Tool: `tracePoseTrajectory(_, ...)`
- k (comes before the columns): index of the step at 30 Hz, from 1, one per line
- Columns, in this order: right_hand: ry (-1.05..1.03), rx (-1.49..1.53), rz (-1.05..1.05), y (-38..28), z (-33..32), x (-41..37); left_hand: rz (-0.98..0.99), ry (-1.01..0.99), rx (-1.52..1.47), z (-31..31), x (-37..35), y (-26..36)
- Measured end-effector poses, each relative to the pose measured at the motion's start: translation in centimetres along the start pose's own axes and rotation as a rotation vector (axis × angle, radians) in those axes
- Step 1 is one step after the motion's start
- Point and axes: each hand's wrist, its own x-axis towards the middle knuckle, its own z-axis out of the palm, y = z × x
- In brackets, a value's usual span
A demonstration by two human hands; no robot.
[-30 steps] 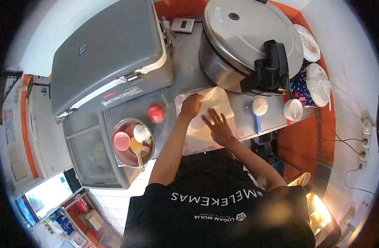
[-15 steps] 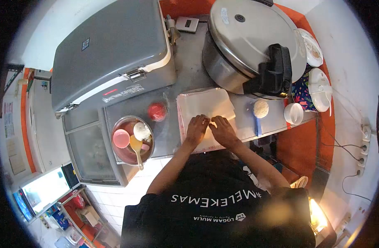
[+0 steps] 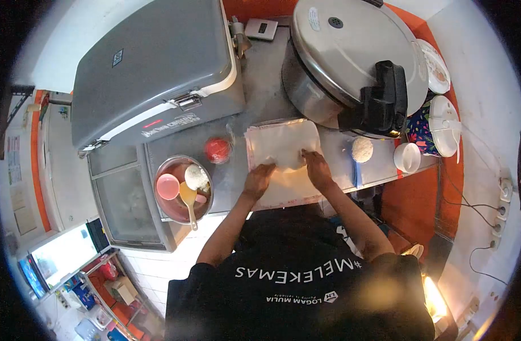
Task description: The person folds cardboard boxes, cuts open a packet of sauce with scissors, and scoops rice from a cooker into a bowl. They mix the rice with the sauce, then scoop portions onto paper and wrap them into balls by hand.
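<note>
A stack of wrapping paper sheets (image 3: 286,190) lies on the counter in front of me. My left hand (image 3: 259,179) pinches the near left edge of the top sheet, and my right hand (image 3: 318,170) grips its right side. The top sheet (image 3: 280,141) bulges a little between them. Right of the paper sits a blue-handled scoop (image 3: 357,173) heaped with white rice (image 3: 362,149). To the left, a metal bowl (image 3: 160,207) holds a pink cup (image 3: 168,186), a yellow rice paddle (image 3: 187,195) and something white and rounded.
A large steel rice cooker (image 3: 351,51) stands behind the paper, and a grey cooler box (image 3: 152,68) at the back left. A red round object (image 3: 217,150) lies near the bowl. Right are a small white cup (image 3: 407,158) and a patterned container (image 3: 422,122). A digital scale (image 3: 260,29) sits behind.
My hands were close together at the middle of the paper. They have moved apart, the left leftward and the right rightward, with the top sheet spread between them.
</note>
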Motion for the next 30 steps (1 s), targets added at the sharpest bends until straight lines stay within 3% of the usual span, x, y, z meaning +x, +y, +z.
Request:
tracePoseTrajectory(1, -0.051, 0.062, 0.068, 0.2, 0.0, 1.1, -0.050, -0.046, -0.051, -0.6, 1.1, -0.4)
tracePoseTrajectory(3, -0.058, 0.214, 0.204, 0.2, -0.4, 4.1, -0.255, 0.095, -0.052, -2.4, 3.7, 1.2)
tracePoseTrajectory(4, 0.012, 0.060, 0.146, 0.1, -0.2, 5.1, -0.355, 0.164, -0.053, -4.1, 5.4, 2.8)
tracePoseTrajectory(5, 0.081, -0.094, 0.089, 0.0, -0.1, 5.9, -0.566, -0.001, -0.078, -6.3, 7.1, 4.3)
tracePoseTrajectory(7, 0.128, -0.431, -0.007, 0.6, 0.5, 7.2, -0.450, -0.108, 0.160, -6.8, 8.0, 3.9)
tracePoseTrajectory(8, 0.046, -0.364, 0.008, 0.9, 0.6, 7.3, -0.393, -0.159, 0.280, -7.1, 8.2, 3.7)
tracePoseTrajectory(11, -0.139, -0.133, 0.074, 1.2, -0.4, 7.4, -0.374, -0.296, -0.009, -4.3, 7.7, 1.5)
tracePoseTrajectory(14, -0.131, 0.069, 0.142, 0.1, -1.7, 6.2, -0.200, 0.103, -0.262, -0.6, 4.3, 1.1)
tracePoseTrajectory(17, 0.005, 0.103, 0.103, -0.9, -1.8, 3.4, -0.189, 0.056, -0.117, -2.6, 3.5, 4.2)
tracePoseTrajectory(20, 0.127, 0.105, 0.017, -0.6, -0.6, 1.1, -0.067, 0.282, -0.004, -1.5, 2.8, 4.7)
tracePoseTrajectory(22, 0.241, 0.068, -0.053, -0.9, -0.1, 0.2, -0.021, 0.247, 0.106, -1.5, 2.3, 4.9)
tracePoseTrajectory(23, 0.204, 0.058, -0.028, -0.9, 0.1, 0.1, 0.007, 0.230, 0.162, -1.6, 2.4, 4.8)
tracePoseTrajectory(26, 0.082, 0.067, 0.072, -0.3, 0.4, 0.3, -0.270, 0.081, -0.135, -1.6, 3.2, 4.5)
tracePoseTrajectory(29, -0.026, 0.132, 0.232, 0.7, 0.6, 2.6, -0.494, -0.090, -0.145, -1.9, 5.0, 3.9)
tracePoseTrajectory(30, -0.042, 0.124, 0.292, 0.8, 0.6, 3.4, -0.489, -0.015, -0.115, -2.5, 5.5, 4.2)
